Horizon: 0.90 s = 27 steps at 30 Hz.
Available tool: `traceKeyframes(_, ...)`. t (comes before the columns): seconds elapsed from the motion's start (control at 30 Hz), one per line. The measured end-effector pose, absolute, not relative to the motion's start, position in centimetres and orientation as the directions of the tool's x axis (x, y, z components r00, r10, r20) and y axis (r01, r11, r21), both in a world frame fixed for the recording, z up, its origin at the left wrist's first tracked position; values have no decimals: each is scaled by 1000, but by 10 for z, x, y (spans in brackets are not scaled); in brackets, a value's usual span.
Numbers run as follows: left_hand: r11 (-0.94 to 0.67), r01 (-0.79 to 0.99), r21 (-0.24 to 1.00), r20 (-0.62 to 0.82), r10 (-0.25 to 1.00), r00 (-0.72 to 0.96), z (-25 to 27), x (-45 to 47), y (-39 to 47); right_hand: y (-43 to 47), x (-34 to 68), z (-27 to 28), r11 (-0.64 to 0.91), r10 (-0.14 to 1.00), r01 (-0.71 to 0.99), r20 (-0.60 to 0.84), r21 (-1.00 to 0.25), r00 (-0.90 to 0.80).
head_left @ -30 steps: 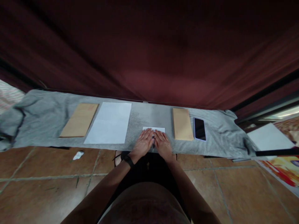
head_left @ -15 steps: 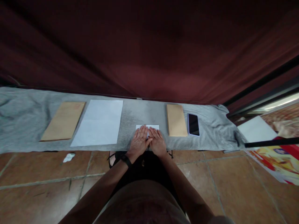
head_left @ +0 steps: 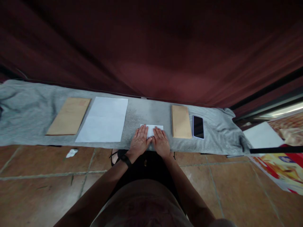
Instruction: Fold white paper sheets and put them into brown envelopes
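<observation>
A small piece of white paper (head_left: 151,130), which looks folded, lies flat on the grey cloth in front of me. My left hand (head_left: 139,140) rests palm down on its left part, fingers stretched out. On its right part my right hand (head_left: 161,142) lies flat in the same way, fingers extended. The two thumbs come close together near the paper's front edge. Both hands cover much of the paper. Larger white sheets (head_left: 104,119) lie to the left of my left hand. To the right of my right hand is a stack of brown envelopes (head_left: 181,122).
Another brown envelope (head_left: 68,116) lies at the left on the grey cloth (head_left: 151,110). A phone (head_left: 198,127) sits right of the envelope stack. A dark red curtain (head_left: 151,63) hangs behind the cloth-covered surface. A crumpled white scrap (head_left: 71,153) is on the tiled floor.
My hands have spread slightly apart on the small paper, so more white shows between them. The whole view has shifted and tilted a little. Both hands stay flat.
</observation>
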<state>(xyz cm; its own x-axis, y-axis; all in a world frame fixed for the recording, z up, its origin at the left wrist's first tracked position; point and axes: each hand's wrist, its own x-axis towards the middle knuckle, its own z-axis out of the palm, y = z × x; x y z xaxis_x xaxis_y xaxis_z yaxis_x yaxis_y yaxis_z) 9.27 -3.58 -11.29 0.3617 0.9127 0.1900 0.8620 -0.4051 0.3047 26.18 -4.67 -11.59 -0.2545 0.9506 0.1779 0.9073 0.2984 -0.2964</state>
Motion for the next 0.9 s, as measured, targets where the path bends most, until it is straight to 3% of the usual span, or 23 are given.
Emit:
traceKeyframes(0.6,-279,906,318,174,957,234,-116,88,-42,-58,271,-127,258,931,917,332,-304,-152)
traceKeyframes(0.9,-266,911,316,148,962,229,-113,89,-42,-65,284,-132,240,930,934,338,-265,-143)
